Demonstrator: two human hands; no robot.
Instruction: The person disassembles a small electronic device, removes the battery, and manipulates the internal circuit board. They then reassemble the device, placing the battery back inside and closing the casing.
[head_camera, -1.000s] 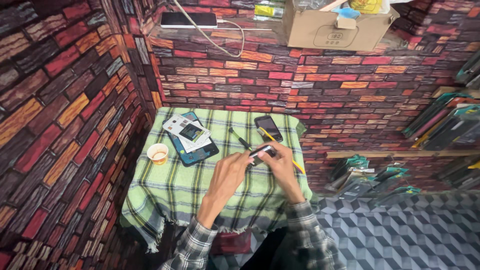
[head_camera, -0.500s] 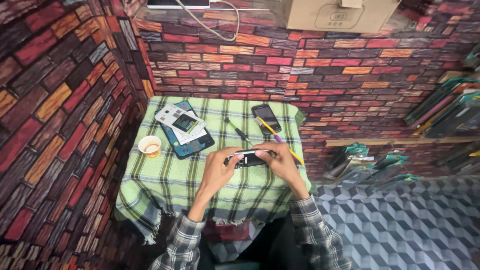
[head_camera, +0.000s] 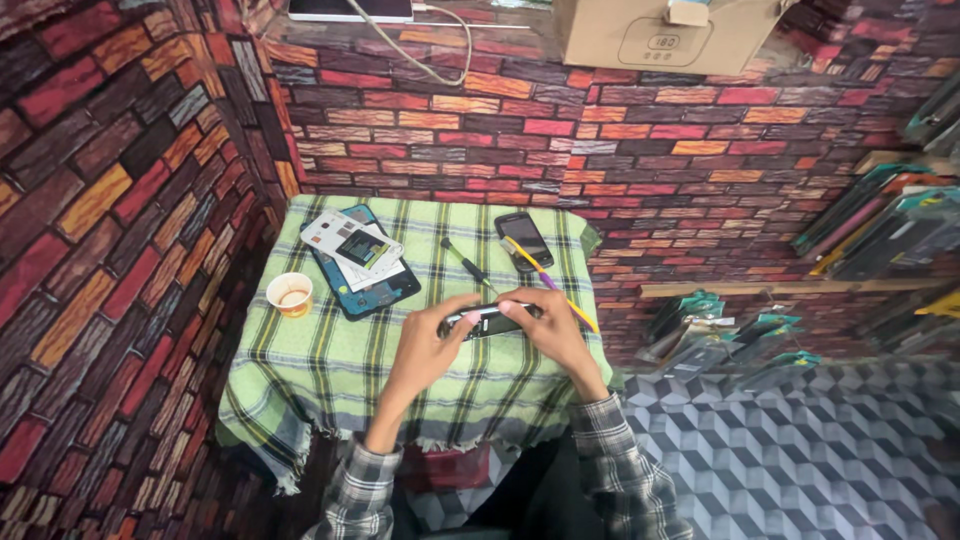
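Both hands grasp one dark phone (head_camera: 487, 321) over the near right part of the green checked tablecloth (head_camera: 300, 370): the left hand (head_camera: 428, 345) grips its left end, the right hand (head_camera: 548, 335) its right end. Beyond lie a screwdriver (head_camera: 465, 262), another phone (head_camera: 524, 240), a yellow-and-purple tool (head_camera: 548, 283); left, a tablet (head_camera: 365, 265) and paper cup (head_camera: 290, 294)

cup (head_camera: 290, 294) left of tablet (head_camera: 365, 265), on table (head_camera: 300, 385)

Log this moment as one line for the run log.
left hand and right hand: both hold dark phone | over checked cloth | paper cup left
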